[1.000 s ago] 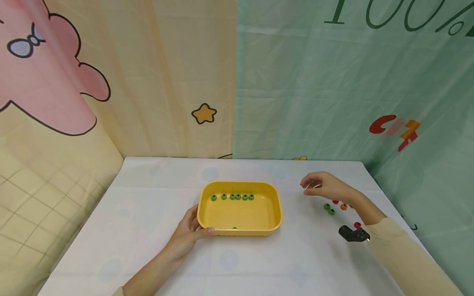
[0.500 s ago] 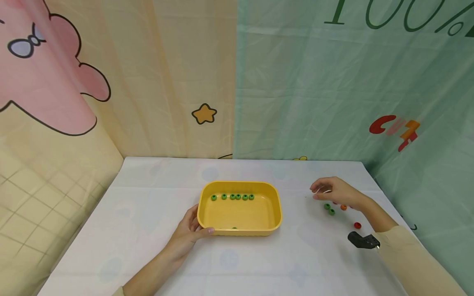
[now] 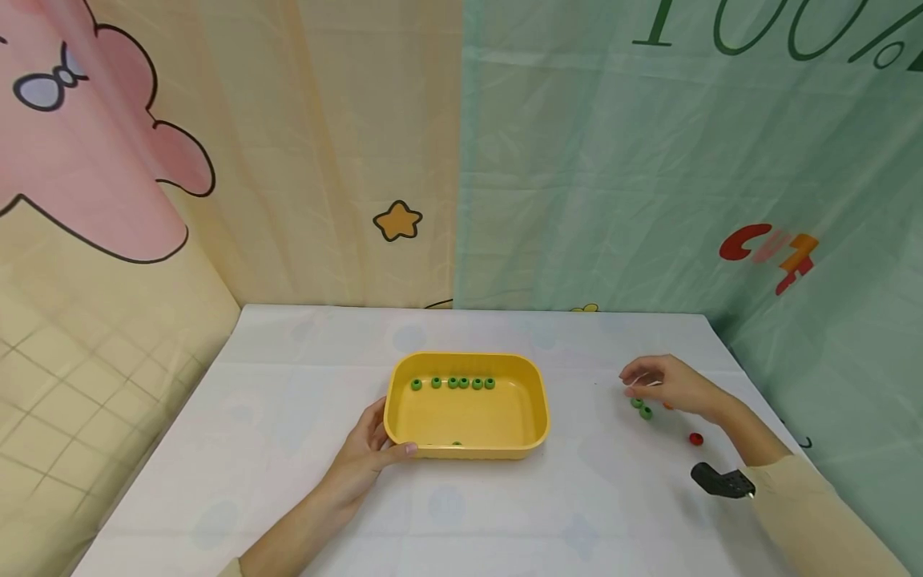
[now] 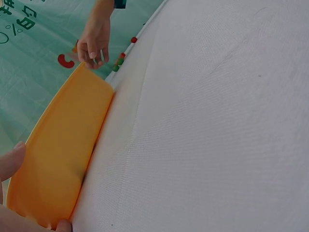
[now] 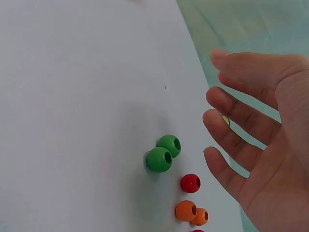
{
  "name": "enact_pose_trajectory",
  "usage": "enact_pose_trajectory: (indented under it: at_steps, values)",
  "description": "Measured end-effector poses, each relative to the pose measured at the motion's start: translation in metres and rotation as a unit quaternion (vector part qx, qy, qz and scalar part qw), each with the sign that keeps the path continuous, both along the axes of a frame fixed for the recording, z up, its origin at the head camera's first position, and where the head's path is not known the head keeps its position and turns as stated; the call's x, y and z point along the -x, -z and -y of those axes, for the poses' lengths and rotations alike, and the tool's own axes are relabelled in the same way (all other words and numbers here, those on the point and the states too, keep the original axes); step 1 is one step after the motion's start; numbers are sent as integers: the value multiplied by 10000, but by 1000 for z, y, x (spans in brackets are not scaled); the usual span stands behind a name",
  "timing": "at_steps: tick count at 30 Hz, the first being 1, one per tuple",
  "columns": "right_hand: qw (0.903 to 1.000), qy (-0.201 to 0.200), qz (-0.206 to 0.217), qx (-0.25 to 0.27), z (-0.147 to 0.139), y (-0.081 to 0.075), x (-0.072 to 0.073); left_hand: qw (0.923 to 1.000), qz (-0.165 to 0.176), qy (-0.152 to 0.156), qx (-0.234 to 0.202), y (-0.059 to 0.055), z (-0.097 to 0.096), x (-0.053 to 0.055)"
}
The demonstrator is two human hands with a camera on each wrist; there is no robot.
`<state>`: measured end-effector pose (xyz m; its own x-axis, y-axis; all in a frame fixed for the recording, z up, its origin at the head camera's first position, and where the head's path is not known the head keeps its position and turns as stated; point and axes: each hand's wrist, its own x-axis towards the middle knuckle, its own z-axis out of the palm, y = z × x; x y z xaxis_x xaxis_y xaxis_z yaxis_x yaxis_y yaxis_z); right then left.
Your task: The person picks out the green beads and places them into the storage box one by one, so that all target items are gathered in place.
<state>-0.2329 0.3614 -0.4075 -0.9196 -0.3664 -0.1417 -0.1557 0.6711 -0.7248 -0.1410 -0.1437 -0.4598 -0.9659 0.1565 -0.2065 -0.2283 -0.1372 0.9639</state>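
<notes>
A yellow plastic tray stands on the table, with a row of several green beads along its far side and part of another at the near wall. My left hand grips its near left corner, thumb over the rim. To the right, my right hand hovers above loose beads, fingers loosely bent and holding nothing in the right wrist view. Under it lie two touching green beads, a red bead and two orange beads; another red one is cut off by that view's lower edge.
A separate red bead lies nearer the right forearm. The black wrist-camera mount juts out from the right sleeve. White cloth covers the table, and printed curtains hang behind and at the sides.
My right hand has moved rightward and nearer over the loose beads, now hiding some of them in the head view. The left hand and the tray have stayed put.
</notes>
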Motion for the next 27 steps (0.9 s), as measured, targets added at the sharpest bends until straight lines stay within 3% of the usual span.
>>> enact_pose_trajectory:
  at_steps: [9,27]
  values:
    - [9999,28,-170,15,-15,11,-10,10000,20,-22,15,0,0,0]
    - [9995,293,-125,-30,-34,31,-22,10000,26,-31,4,0,0,0]
